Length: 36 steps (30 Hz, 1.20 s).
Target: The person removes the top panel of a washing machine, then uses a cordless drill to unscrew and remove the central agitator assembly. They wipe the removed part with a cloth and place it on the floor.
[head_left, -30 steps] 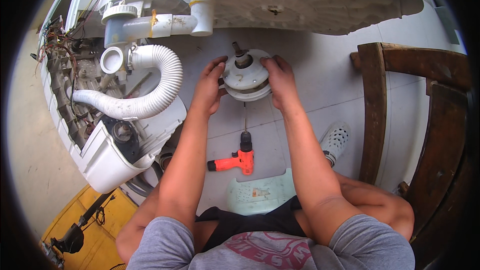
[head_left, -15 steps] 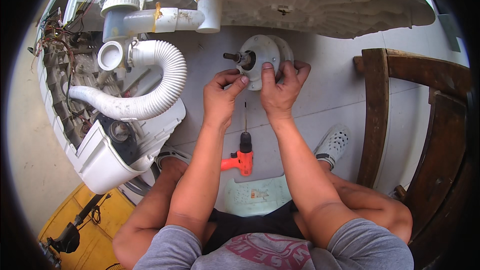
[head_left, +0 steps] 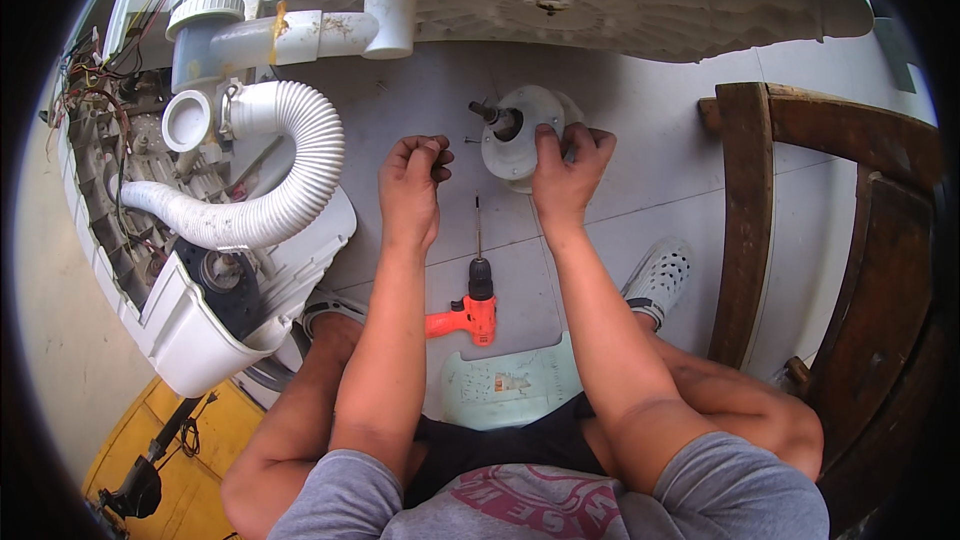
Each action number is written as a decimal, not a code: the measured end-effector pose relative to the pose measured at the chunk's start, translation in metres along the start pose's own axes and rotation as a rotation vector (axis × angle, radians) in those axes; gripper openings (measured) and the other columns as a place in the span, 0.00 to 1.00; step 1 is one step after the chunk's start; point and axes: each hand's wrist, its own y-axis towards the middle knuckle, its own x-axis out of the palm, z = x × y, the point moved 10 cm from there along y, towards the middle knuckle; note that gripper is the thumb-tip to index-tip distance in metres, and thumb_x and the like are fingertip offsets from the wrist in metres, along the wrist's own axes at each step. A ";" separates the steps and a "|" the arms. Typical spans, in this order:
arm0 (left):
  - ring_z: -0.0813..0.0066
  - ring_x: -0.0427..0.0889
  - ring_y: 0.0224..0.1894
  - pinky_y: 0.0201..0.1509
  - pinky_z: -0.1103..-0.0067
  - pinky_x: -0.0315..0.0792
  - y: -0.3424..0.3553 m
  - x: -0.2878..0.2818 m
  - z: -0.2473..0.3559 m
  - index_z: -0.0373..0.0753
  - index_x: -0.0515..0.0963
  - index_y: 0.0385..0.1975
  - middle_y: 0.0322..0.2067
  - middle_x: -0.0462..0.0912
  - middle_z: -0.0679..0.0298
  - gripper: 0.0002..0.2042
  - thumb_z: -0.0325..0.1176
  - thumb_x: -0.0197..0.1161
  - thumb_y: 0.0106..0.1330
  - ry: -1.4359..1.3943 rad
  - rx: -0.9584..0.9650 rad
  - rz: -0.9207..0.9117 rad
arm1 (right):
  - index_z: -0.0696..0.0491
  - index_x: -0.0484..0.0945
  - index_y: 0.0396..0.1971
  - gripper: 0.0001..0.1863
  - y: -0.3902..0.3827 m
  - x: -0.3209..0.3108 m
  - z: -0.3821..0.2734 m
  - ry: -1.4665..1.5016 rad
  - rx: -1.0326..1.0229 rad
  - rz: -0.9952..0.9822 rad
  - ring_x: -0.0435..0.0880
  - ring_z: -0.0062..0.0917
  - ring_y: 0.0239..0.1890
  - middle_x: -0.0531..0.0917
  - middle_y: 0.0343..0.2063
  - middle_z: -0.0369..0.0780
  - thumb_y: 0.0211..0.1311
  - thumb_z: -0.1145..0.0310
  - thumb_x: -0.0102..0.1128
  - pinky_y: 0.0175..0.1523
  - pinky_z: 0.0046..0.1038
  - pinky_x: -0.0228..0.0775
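Observation:
A white disc-shaped mechanical part [head_left: 516,155] with a metal shaft stands tilted on edge, shaft pointing up-left. My right hand [head_left: 568,172] grips its right side, thumb on the front face. My left hand [head_left: 410,190] is apart from it, to the left, fingers curled in a pinch; anything between them is too small to make out. Just below the part, an orange cordless drill [head_left: 480,318] with a long bit lies on the floor between my forearms, its bit pointing away from me. A pale green plastic piece [head_left: 470,390] lies nearer my lap.
A white plastic tub underside [head_left: 620,0] spans the top. At left are pipework, a corrugated hose [head_left: 300,170] and an opened housing [head_left: 210,345] with wires. A wooden frame [head_left: 740,220] stands at right; a yellow board [head_left: 130,430] lies lower left.
The disc part has been turned onto its edge. My left hand has released it and moved left; my right hand stays on it.

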 end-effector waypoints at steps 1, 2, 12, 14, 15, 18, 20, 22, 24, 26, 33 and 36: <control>0.78 0.80 0.34 0.41 0.79 0.74 0.002 -0.007 0.004 0.33 0.80 0.42 0.35 0.85 0.64 0.06 0.28 0.65 0.72 0.026 0.003 -0.013 | 0.59 0.78 0.31 0.16 0.002 -0.002 0.006 0.027 0.032 0.007 0.72 0.35 0.45 0.69 0.44 0.43 0.60 0.63 0.73 0.54 0.36 0.70; 0.77 0.81 0.34 0.41 0.79 0.75 0.003 -0.014 0.008 0.32 0.80 0.43 0.35 0.86 0.64 0.06 0.27 0.64 0.72 0.042 0.025 -0.026 | 0.59 0.78 0.30 0.16 0.003 -0.004 0.009 0.050 0.052 0.017 0.73 0.36 0.45 0.69 0.44 0.44 0.59 0.63 0.73 0.55 0.37 0.71; 0.80 0.79 0.36 0.41 0.81 0.73 0.023 -0.109 0.000 0.32 0.81 0.53 0.37 0.84 0.65 0.13 0.25 0.66 0.71 0.520 0.022 0.138 | 0.59 0.77 0.30 0.16 0.002 -0.002 0.001 0.178 -0.045 -0.054 0.72 0.35 0.45 0.69 0.43 0.43 0.57 0.64 0.73 0.56 0.35 0.69; 0.77 0.81 0.39 0.44 0.80 0.76 0.023 -0.116 -0.012 0.31 0.80 0.55 0.41 0.85 0.63 0.14 0.24 0.65 0.71 0.302 -0.042 0.094 | 0.59 0.76 0.30 0.15 0.002 -0.001 -0.003 0.170 -0.086 -0.065 0.71 0.35 0.46 0.69 0.43 0.43 0.56 0.64 0.73 0.56 0.36 0.69; 0.75 0.82 0.41 0.46 0.79 0.77 0.022 -0.115 -0.017 0.31 0.80 0.56 0.44 0.85 0.61 0.15 0.24 0.65 0.71 0.128 -0.086 0.053 | 0.59 0.76 0.30 0.15 0.002 0.000 -0.002 0.177 -0.074 -0.071 0.71 0.35 0.46 0.69 0.43 0.43 0.56 0.64 0.73 0.56 0.36 0.69; 0.69 0.82 0.49 0.54 0.76 0.79 0.014 -0.101 -0.010 0.31 0.78 0.60 0.50 0.83 0.57 0.19 0.21 0.62 0.69 -0.139 -0.131 -0.118 | 0.59 0.76 0.30 0.16 0.002 0.003 0.000 0.203 -0.049 -0.082 0.71 0.35 0.46 0.69 0.42 0.42 0.56 0.65 0.73 0.56 0.35 0.68; 0.64 0.81 0.53 0.59 0.71 0.77 0.009 -0.088 -0.001 0.32 0.77 0.62 0.51 0.83 0.55 0.23 0.20 0.60 0.65 -0.223 -0.135 -0.220 | 0.60 0.77 0.31 0.16 0.003 0.002 0.005 0.190 -0.023 -0.066 0.71 0.34 0.46 0.70 0.42 0.42 0.56 0.64 0.74 0.57 0.35 0.68; 0.63 0.82 0.53 0.60 0.70 0.77 0.004 -0.076 0.008 0.31 0.77 0.62 0.52 0.83 0.54 0.24 0.22 0.59 0.65 -0.287 -0.138 -0.277 | 0.60 0.77 0.31 0.16 0.004 0.004 0.011 0.209 0.005 -0.063 0.72 0.34 0.46 0.70 0.42 0.42 0.56 0.64 0.74 0.57 0.35 0.68; 0.62 0.82 0.53 0.60 0.68 0.76 -0.003 -0.060 0.015 0.33 0.79 0.60 0.52 0.85 0.55 0.22 0.26 0.58 0.64 -0.366 -0.139 -0.354 | 0.61 0.77 0.31 0.15 0.003 0.006 0.019 0.215 0.032 -0.062 0.72 0.33 0.47 0.70 0.42 0.41 0.57 0.65 0.74 0.58 0.33 0.66; 0.62 0.82 0.53 0.60 0.68 0.75 -0.016 -0.031 0.023 0.34 0.80 0.58 0.51 0.85 0.56 0.21 0.28 0.59 0.65 -0.610 -0.196 -0.536 | 0.61 0.77 0.30 0.14 0.000 0.008 0.026 0.211 0.063 -0.066 0.72 0.30 0.47 0.71 0.43 0.40 0.60 0.68 0.72 0.60 0.30 0.65; 0.61 0.82 0.57 0.60 0.69 0.74 -0.077 0.056 0.060 0.35 0.78 0.62 0.55 0.86 0.55 0.22 0.35 0.59 0.70 -0.823 -0.268 -0.799 | 0.60 0.79 0.32 0.17 -0.008 0.015 0.027 0.268 0.110 -0.060 0.72 0.34 0.47 0.70 0.43 0.42 0.55 0.63 0.75 0.59 0.35 0.68; 0.54 0.75 0.71 0.72 0.64 0.69 -0.100 0.081 0.092 0.32 0.69 0.73 0.69 0.77 0.47 0.30 0.41 0.55 0.74 -0.676 -0.232 -0.762 | 0.60 0.78 0.30 0.16 -0.009 0.016 0.015 0.316 0.117 -0.061 0.72 0.33 0.47 0.70 0.43 0.41 0.56 0.65 0.74 0.58 0.34 0.67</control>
